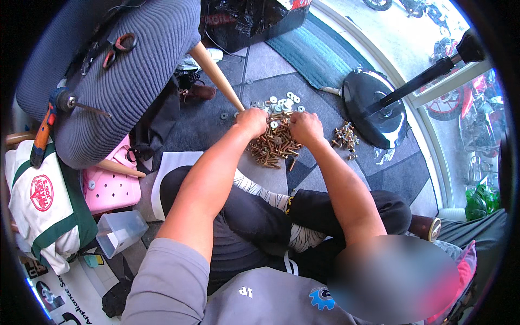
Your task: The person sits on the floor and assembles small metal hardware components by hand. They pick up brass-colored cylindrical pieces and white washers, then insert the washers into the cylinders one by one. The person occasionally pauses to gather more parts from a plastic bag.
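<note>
A heap of brass-coloured bolts (273, 149) lies on the floor in front of my crossed legs. My left hand (252, 122) is at the heap's left edge, its fingers curled in and their tips hidden. At the upper right side of the heap is my right hand (306, 129), also closed, with whatever it may hold out of sight. Silver washers (279, 103) are scattered along the heap's far side, between and beyond my hands. A smaller pile of mixed fasteners (345, 137) sits apart, to the right of my right hand.
A ribbed grey chair (135, 76) with wooden legs stands at left, holding scissors (125, 42) and a drill-like tool (49, 122). Below are a pink clog-like container (111, 189) and a clear plastic bin (122, 233). A round black stand base (374, 108) is at right, near a teal mat (314, 49).
</note>
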Motion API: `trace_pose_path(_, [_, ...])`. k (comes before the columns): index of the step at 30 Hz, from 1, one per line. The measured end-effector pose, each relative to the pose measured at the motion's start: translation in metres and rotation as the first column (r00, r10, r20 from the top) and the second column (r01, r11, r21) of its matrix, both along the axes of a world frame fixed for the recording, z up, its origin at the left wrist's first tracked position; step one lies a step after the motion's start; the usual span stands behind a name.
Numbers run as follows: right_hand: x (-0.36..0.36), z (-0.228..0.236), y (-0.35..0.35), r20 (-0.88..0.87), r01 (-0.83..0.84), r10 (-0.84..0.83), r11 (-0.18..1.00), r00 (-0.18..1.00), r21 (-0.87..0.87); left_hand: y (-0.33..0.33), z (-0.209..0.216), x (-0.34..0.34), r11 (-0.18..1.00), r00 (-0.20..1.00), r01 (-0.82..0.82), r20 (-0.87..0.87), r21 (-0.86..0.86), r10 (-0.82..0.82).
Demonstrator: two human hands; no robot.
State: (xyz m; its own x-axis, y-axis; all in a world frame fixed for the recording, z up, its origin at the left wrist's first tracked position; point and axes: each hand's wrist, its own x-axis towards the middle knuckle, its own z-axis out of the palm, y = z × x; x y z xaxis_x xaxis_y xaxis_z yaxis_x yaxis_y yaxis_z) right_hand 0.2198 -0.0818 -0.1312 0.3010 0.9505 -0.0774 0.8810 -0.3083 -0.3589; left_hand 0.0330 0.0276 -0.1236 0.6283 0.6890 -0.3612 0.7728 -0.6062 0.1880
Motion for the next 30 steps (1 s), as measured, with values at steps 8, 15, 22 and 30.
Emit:
trace_pose_path(8, [0.036,-0.007,0.013,-0.581,0.323,-0.191,0.937,0.791,0.132,0.000,-0.006,0.009,0.997,0.997,-0.072,-0.031,-0.005,0.072])
trace_pose_path(15, [0.029,0.019,0.019,-0.944,0.232,0.018,0.968,0.329,0.099,0.005,0.017,0.027,0.602,0.531,-0.045,0.491,-0.797,0.691])
trace_pose_path(22, [0.069,0.016,0.022,-0.944,0.162,0.023,0.983,0.331,0.081,0.017,0.036,0.022,0.601,0.514,-0.093,0.478,-0.794,0.712])
trace_pose_path(30, [0.048,-0.035,0.013,-0.006,0.097,-0.097,0.994,0.995,0.048,0.012,0.060,0.000,0.438,0.428,-0.051,0.376,-0.898,0.821])
